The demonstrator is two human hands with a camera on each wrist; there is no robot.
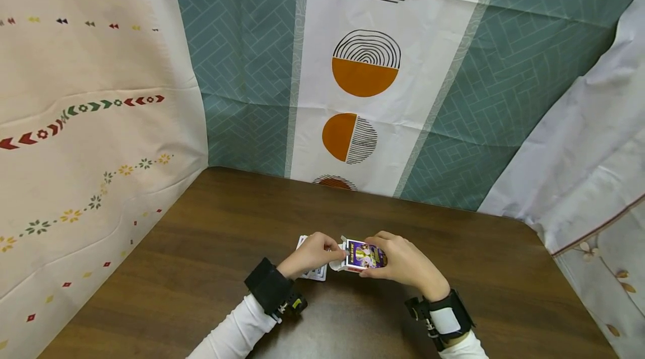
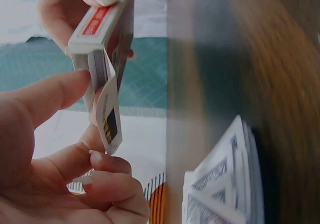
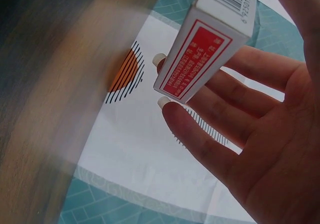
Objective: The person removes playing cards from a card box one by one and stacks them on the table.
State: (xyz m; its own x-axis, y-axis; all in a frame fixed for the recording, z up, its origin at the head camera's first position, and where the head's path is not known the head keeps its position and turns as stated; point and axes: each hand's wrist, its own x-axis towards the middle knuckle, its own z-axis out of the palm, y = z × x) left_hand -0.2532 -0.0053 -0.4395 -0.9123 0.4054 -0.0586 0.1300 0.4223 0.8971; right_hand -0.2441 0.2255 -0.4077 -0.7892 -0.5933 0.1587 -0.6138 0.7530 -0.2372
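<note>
A purple and white playing-card box (image 1: pixel 364 256) is held above the table, its open end facing left. My right hand (image 1: pixel 407 261) grips it by the far end, fingers on one side and thumb on the other. My left hand (image 1: pixel 312 252) is at the open end, its thumb and forefinger at the mouth by the raised flap (image 2: pixel 111 121). Edges of cards (image 2: pixel 100 66) show inside the box in the left wrist view. A stack of playing cards (image 2: pixel 220 194) lies on the table beneath my left hand, which partly hides it in the head view.
The brown wooden table (image 1: pixel 242 208) carries the card stack. Behind it hangs a teal and white curtain (image 1: pixel 252 68) with orange circles. Cream patterned cloth (image 1: pixel 90 180) borders the left side, and white cloth (image 1: pixel 569 140) the right.
</note>
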